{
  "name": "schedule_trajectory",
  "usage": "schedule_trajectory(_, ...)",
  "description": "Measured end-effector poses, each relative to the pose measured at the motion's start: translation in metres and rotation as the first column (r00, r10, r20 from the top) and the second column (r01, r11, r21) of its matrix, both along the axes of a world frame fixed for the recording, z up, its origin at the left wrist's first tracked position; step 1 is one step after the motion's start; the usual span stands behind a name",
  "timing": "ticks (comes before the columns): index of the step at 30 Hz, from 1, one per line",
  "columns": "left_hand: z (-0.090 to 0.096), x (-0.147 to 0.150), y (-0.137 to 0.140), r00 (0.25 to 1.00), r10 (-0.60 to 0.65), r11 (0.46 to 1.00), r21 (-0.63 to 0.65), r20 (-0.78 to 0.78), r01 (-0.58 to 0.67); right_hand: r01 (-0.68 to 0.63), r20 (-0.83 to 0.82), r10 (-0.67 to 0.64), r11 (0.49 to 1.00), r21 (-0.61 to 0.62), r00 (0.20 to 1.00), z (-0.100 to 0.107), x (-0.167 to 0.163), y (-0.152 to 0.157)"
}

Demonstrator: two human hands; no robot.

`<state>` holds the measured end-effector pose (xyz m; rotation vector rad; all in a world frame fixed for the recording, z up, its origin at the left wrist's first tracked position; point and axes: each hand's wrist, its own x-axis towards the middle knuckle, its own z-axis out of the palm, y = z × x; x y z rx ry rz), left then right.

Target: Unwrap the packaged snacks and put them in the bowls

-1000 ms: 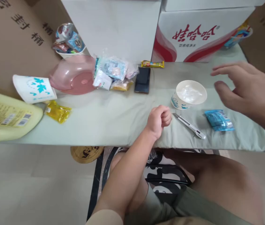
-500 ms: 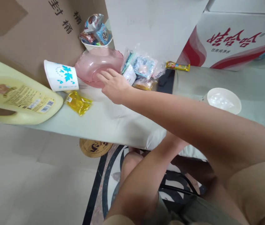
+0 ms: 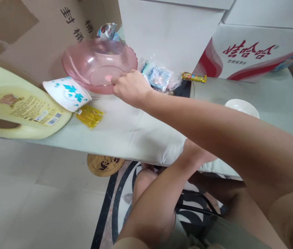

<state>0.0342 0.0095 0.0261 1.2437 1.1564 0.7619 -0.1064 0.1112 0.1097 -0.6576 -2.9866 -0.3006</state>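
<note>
Though wrinkled, cloth [image 3: 133,128] below bowl [image 3: 97,65], boxes [image 3: 169,38].

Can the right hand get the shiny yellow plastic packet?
Probably yes: the packet lies close by, with only pale green cloth between. But the right hand seems to hold the round, see-through pink plastic bowl by its rim and may need to let go first.

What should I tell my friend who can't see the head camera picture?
The right hand grips the near rim of a see-through pink bowl at a cloth-covered table; the left hand is mostly hidden behind the right arm. A leaf-patterned paper cup and big yellow bottle are left of the bowl, plastic packets right of it.
</note>
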Motion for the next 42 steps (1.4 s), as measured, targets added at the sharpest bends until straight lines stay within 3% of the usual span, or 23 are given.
schedule_trajectory(3, 0.008, 0.005, -0.001, 0.952, -0.078, 0.988, 0.105, -0.296, 0.113, 0.070, -0.016, -0.070, 0.997, 0.043, 0.997, 0.030, 0.013, -0.002)
schedule_trajectory(7, 0.010, 0.008, -0.001, 0.897, -0.134, 0.979, 0.085, -0.420, 0.186, 0.196, -0.152, -0.197, 0.980, -0.020, 0.969, 0.070, 0.049, -0.007)
schedule_trajectory(9, 0.008, 0.007, -0.001, 0.892, -0.122, 0.978, 0.100, -0.436, 0.182, 0.305, -0.239, -0.310, 0.951, -0.058, 0.920, 0.085, 0.088, -0.011)
schedule_trajectory(12, 0.006, 0.002, -0.001, 0.887, -0.115, 0.973, 0.129, -0.446, 0.191, 0.401, -0.304, -0.354, 0.910, 0.107, 0.885, 0.091, 0.172, -0.012)
schedule_trajectory(15, 0.008, 0.000, 0.000, 0.874, -0.130, 0.969, 0.126, -0.469, 0.212, 0.568, -0.257, -0.518, 0.802, 0.186, 0.816, 0.077, 0.270, -0.005)
schedule_trajectory(18, 0.011, 0.004, 0.002, 0.870, -0.128, 0.970, 0.122, -0.475, 0.210, 0.690, -0.191, -0.664, 0.690, 0.217, 0.723, 0.049, 0.355, 0.003)
schedule_trajectory(22, 0.011, 0.017, 0.005, 0.867, -0.145, 0.961, 0.139, -0.477, 0.237, 0.786, -0.155, -0.773, 0.588, 0.190, 0.615, 0.007, 0.423, 0.007)
schedule_trajectory(26, 0.008, 0.029, 0.009, 0.848, -0.162, 0.957, 0.131, -0.504, 0.260, 0.788, -0.031, -0.790, 0.605, 0.114, 0.612, -0.028, 0.441, 0.010)
schedule_trajectory(31, 0.003, 0.034, 0.012, 0.838, -0.172, 0.959, 0.106, -0.517, 0.262, 0.693, 0.071, -0.693, 0.720, 0.027, 0.717, -0.056, 0.432, 0.023)
schedule_trajectory(34, 0.002, 0.030, 0.013, 0.822, -0.171, 0.963, 0.083, -0.544, 0.255, 0.629, 0.016, -0.630, 0.777, 0.034, 0.777, -0.063, 0.428, 0.027)
schedule_trajectory(36, 0.003, 0.027, 0.014, 0.808, -0.165, 0.967, 0.071, -0.566, 0.247, 0.642, -0.086, -0.638, 0.765, 0.048, 0.766, -0.064, 0.430, 0.019)
schedule_trajectory(38, 0.004, 0.023, 0.015, 0.801, -0.164, 0.967, 0.066, -0.576, 0.245, 0.735, -0.177, -0.723, 0.678, 0.003, 0.668, -0.065, 0.436, 0.002)
schedule_trajectory(40, 0.005, 0.021, 0.017, 0.797, -0.168, 0.966, 0.064, -0.580, 0.250, 0.850, -0.172, -0.852, 0.516, -0.108, 0.495, -0.067, 0.444, -0.023)
schedule_trajectory(42, 0.005, 0.021, 0.017, 0.795, -0.178, 0.964, 0.060, -0.580, 0.260, 0.905, -0.036, -0.931, 0.361, -0.228, 0.362, -0.071, 0.450, -0.050)
